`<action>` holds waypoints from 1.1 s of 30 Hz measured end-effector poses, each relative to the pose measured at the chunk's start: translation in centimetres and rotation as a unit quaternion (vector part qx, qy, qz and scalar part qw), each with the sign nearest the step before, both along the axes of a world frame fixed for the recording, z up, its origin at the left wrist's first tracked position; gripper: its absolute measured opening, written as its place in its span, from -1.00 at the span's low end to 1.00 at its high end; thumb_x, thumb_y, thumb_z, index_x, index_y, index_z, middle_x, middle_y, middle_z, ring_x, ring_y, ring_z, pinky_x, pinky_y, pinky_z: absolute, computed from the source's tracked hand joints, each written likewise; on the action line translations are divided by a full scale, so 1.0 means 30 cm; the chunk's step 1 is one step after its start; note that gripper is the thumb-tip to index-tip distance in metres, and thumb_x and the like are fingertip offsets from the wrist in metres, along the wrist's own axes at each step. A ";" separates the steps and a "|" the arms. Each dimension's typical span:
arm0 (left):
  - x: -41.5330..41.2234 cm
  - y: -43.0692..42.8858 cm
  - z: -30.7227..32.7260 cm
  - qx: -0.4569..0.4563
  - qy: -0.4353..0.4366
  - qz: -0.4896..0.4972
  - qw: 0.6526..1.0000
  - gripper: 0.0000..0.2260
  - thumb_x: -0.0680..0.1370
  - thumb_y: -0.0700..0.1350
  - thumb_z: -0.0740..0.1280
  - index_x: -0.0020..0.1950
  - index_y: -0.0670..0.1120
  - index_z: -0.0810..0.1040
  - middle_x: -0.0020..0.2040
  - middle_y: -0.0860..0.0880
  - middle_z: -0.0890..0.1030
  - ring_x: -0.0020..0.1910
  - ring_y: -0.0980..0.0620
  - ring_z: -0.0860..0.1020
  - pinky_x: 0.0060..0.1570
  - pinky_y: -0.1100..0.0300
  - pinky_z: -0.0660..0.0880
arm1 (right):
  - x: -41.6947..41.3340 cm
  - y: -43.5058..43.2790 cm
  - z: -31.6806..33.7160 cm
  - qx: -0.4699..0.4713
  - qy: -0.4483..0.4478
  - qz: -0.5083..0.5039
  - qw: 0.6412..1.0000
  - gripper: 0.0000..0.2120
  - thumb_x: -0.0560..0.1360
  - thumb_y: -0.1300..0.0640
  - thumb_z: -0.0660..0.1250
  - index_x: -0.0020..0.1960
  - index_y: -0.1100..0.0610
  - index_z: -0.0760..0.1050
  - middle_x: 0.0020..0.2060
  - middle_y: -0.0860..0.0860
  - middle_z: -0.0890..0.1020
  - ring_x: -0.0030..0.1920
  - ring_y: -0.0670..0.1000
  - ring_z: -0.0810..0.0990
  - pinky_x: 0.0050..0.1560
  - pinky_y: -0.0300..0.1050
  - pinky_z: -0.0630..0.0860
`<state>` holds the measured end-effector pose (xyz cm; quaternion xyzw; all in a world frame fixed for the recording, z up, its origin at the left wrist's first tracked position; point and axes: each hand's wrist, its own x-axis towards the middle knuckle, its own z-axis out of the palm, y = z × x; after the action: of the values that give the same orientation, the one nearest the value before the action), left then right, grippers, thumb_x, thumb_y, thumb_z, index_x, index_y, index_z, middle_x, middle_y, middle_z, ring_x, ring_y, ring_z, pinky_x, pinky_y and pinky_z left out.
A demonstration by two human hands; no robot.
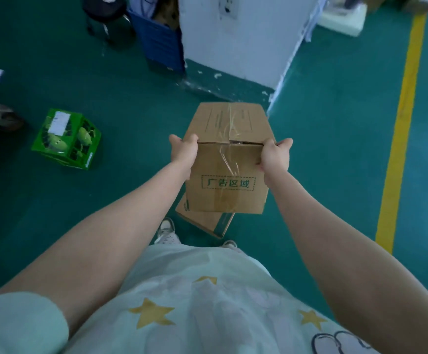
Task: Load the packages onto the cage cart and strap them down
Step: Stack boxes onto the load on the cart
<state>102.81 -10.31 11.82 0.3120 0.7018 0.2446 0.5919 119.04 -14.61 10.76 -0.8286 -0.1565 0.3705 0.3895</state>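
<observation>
Both hands are clamped on one cardboard box (227,180). My left hand (183,152) wraps round its upper left corner, and my right hand (275,157) grips the upper right corner the same way. I hold the box up in front of me, off the floor (322,175). It is taped shut, with green printed characters on its near face. Directly beneath it a second brown box (207,222) lies on the green floor, just ahead of my shoes (166,232). A green printed box (67,139) sits on the floor well off to the left. Further out a white pillar (238,37) stands with a blue crate (161,44) beside it. A yellow line (402,123) runs along the floor on my right.
</observation>
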 end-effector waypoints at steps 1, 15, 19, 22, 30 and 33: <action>-0.013 -0.007 0.012 -0.005 -0.010 0.024 1.000 -0.70 0.60 -0.06 0.14 0.28 -0.12 0.20 0.12 -0.05 0.34 0.04 -0.09 0.35 -0.03 -0.12 0.31 | -0.013 0.018 0.015 0.007 -0.003 0.017 1.000 -0.91 0.57 0.15 0.04 0.04 0.13 0.17 -0.02 0.10 0.42 -0.17 0.10 0.42 0.00 0.09 0.48; -0.457 -0.251 0.181 0.073 -0.031 0.368 0.927 -0.79 0.60 -0.03 0.14 0.16 -0.07 0.21 -0.16 0.05 0.33 -0.23 0.07 0.34 -0.27 0.09 0.34 | -0.517 0.147 0.201 0.096 -0.015 0.345 0.934 -0.87 0.57 0.15 0.04 0.09 0.15 0.18 0.05 0.16 0.44 -0.09 0.14 0.44 -0.08 0.04 0.43; -0.623 -0.326 0.220 0.094 0.000 0.412 0.906 -0.83 0.61 -0.04 0.13 0.13 -0.08 0.21 -0.16 0.03 0.34 -0.24 0.07 0.34 -0.39 0.12 0.28 | -0.711 0.127 0.222 0.092 0.009 0.390 0.916 -0.86 0.56 0.20 0.03 0.11 0.17 0.17 0.16 0.20 0.44 -0.02 0.18 0.46 0.11 0.20 0.50; -0.762 -0.376 0.244 0.101 0.017 0.430 0.897 -0.83 0.62 -0.03 0.12 0.14 -0.07 0.21 -0.15 0.02 0.35 -0.23 0.07 0.35 -0.40 0.12 0.29 | -0.868 0.110 0.234 0.099 0.022 0.421 0.901 -0.89 0.57 0.21 0.02 0.08 0.16 0.14 0.15 0.19 0.43 -0.08 0.15 0.43 0.05 0.16 0.50; -1.166 -0.469 0.287 0.110 0.018 0.465 0.878 -0.84 0.61 -0.03 0.13 0.09 -0.06 0.20 -0.14 0.01 0.35 -0.24 0.04 0.36 -0.39 0.12 0.32 | -1.315 0.076 0.272 0.113 0.030 0.461 0.880 -0.71 0.58 0.20 0.03 0.28 0.22 0.18 0.19 0.20 0.44 -0.09 0.12 0.43 0.09 0.17 0.50; -1.315 -0.486 0.302 0.126 0.030 0.470 0.873 -0.83 0.59 -0.02 0.15 0.07 -0.06 0.20 -0.13 -0.01 0.36 -0.22 0.03 0.37 -0.34 0.10 0.36 | -1.476 0.072 0.273 0.122 0.039 0.458 0.880 -0.70 0.58 0.20 0.04 0.29 0.24 0.18 0.17 0.22 0.45 -0.08 0.13 0.43 0.11 0.22 0.50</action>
<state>63.36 -24.90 20.88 0.0248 0.7463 0.5705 0.3419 74.77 -12.46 18.95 -0.5952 -0.5475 0.5173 0.2799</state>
